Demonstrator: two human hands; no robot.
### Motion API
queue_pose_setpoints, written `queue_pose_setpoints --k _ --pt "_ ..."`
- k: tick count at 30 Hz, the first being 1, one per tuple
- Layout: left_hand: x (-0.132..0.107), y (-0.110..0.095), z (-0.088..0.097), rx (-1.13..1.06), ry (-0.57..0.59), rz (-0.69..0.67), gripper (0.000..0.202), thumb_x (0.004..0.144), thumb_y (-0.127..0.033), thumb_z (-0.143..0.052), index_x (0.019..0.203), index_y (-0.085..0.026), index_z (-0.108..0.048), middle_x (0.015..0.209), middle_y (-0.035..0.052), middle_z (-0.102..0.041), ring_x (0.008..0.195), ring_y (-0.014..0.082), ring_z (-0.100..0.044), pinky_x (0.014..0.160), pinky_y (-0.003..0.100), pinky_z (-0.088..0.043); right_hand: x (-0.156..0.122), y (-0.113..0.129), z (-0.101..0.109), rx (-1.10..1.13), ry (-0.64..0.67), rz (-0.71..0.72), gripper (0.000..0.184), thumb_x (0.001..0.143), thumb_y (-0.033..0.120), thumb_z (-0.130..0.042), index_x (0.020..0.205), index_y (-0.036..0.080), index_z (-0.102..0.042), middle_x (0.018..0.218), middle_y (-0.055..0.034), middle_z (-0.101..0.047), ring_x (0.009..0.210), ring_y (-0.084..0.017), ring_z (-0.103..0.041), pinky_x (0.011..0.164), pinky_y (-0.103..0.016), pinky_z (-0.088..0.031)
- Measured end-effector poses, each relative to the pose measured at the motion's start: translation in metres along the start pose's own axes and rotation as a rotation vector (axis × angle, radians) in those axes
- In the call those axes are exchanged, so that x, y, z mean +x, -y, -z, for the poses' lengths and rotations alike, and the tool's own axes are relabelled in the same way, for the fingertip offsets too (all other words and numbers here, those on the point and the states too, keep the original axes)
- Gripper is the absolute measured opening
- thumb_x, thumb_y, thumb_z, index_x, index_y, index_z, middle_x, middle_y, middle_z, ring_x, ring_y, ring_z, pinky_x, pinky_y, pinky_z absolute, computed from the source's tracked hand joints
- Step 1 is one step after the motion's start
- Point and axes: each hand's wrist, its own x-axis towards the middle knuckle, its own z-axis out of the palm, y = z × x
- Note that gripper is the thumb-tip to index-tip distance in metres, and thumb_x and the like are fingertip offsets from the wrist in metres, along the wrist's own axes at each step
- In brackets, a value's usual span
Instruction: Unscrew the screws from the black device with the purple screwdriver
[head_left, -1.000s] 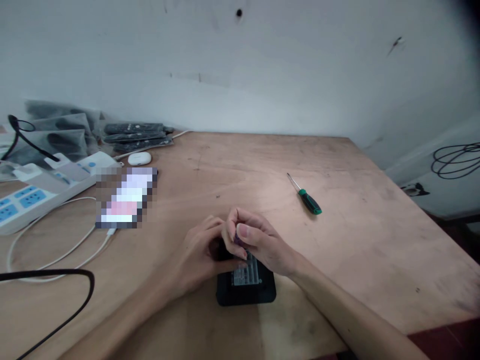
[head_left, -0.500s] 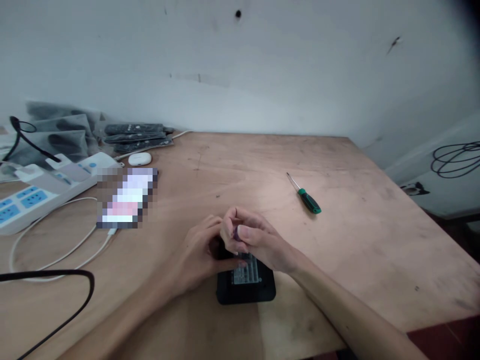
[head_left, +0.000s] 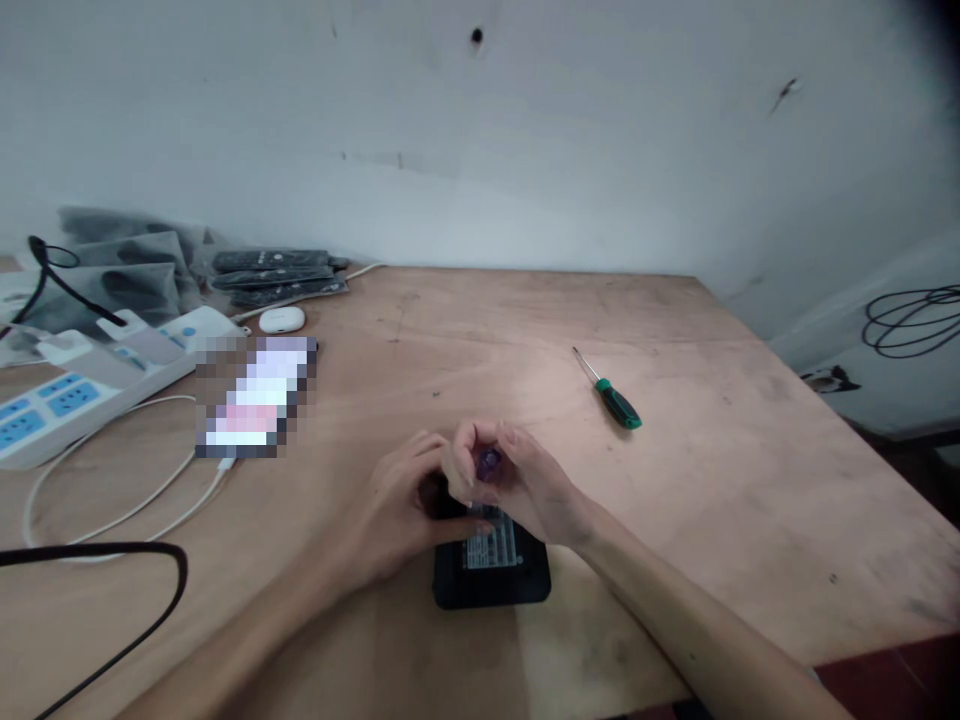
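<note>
A small black box [head_left: 491,570] with a white label lies flat on the wooden table [head_left: 525,330], near its front edge. My left hand [head_left: 397,505] rests on the box's far left corner, fingers curled against it. My right hand [head_left: 517,485] is closed around a small purple-handled tool [head_left: 489,462], held upright over the far end of the box. The tool's tip is hidden behind my fingers.
A green-handled screwdriver [head_left: 616,402] lies to the right. At left are a phone [head_left: 255,395] on a white cable, a white power strip [head_left: 90,380], a white earbud case [head_left: 282,319], black remotes [head_left: 274,272] and a black cable [head_left: 105,560].
My right fingers have shifted round the purple handle, so that its top now shows. The left hand and the box have stayed where they were.
</note>
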Motion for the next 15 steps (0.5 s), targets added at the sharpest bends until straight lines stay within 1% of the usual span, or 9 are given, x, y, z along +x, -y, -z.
queue_pose_setpoints --k 2,4,5,8,12,15 --pt "-0.0011 0.0019 -0.0010 -0.021 -0.016 0.025 0.040 0.081 -0.054 -0.096 0.096 -0.028 -0.070 0.110 -0.0006 -0.072 0.102 0.0254 -0.068 0.087 0.041 -0.059 -0.0011 -0.0006 0.0005 0.071 0.000 -0.025 0.030 0.109 0.046 -0.068 0.099 0.020 -0.060 0.077 0.0037 -0.045 0.065 -0.014 -0.036 0.061 -0.029 -0.028" --pt "-0.0016 0.0026 -0.0020 -0.040 -0.026 0.029 0.040 0.081 -0.054 -0.096 0.098 -0.028 -0.070 0.112 -0.0009 -0.073 0.106 0.0261 -0.069 0.090 0.042 -0.060 -0.0020 -0.0009 0.0011 0.098 -0.005 -0.032 0.026 0.105 0.039 -0.075 0.100 0.021 -0.057 0.077 0.0042 -0.046 0.066 -0.013 -0.038 0.063 -0.028 -0.029" --pt "-0.0015 0.0025 -0.0022 -0.045 -0.024 0.022 0.040 0.082 -0.054 -0.095 0.099 -0.028 -0.070 0.113 -0.0009 -0.074 0.107 0.0264 -0.069 0.091 0.042 -0.059 -0.0022 -0.0009 0.0014 0.099 -0.007 -0.032 0.025 0.105 0.038 -0.074 0.099 0.021 -0.056 0.077 0.0040 -0.047 0.067 -0.013 -0.039 0.063 -0.028 -0.029" --pt "-0.0003 0.0006 -0.0013 -0.025 -0.024 0.001 0.039 0.082 -0.055 -0.095 0.097 -0.028 -0.071 0.112 -0.0005 -0.073 0.105 0.0261 -0.068 0.089 0.041 -0.059 -0.0018 -0.0006 0.0018 0.052 -0.010 -0.021 0.029 0.111 0.043 -0.065 0.096 0.020 -0.059 0.076 0.0025 -0.050 0.067 -0.014 -0.041 0.062 -0.029 -0.029" --pt "0.0014 -0.0020 0.0008 0.021 -0.017 -0.007 0.038 0.081 -0.056 -0.095 0.091 -0.027 -0.072 0.104 0.0006 -0.069 0.098 0.0249 -0.065 0.083 0.040 -0.057 0.0003 -0.0004 0.0008 -0.050 -0.022 0.004 0.050 0.116 0.052 -0.051 0.082 0.018 -0.063 0.072 0.0005 -0.050 0.065 -0.015 -0.042 0.061 -0.032 -0.030" --pt "0.0015 -0.0020 0.0006 0.025 -0.020 -0.008 0.039 0.081 -0.056 -0.096 0.090 -0.027 -0.072 0.105 0.0013 -0.069 0.099 0.0257 -0.065 0.086 0.042 -0.058 0.0005 -0.0012 0.0006 -0.053 -0.032 0.007 0.054 0.116 0.055 -0.048 0.079 0.018 -0.062 0.070 0.0008 -0.048 0.064 -0.015 -0.040 0.059 -0.032 -0.028"
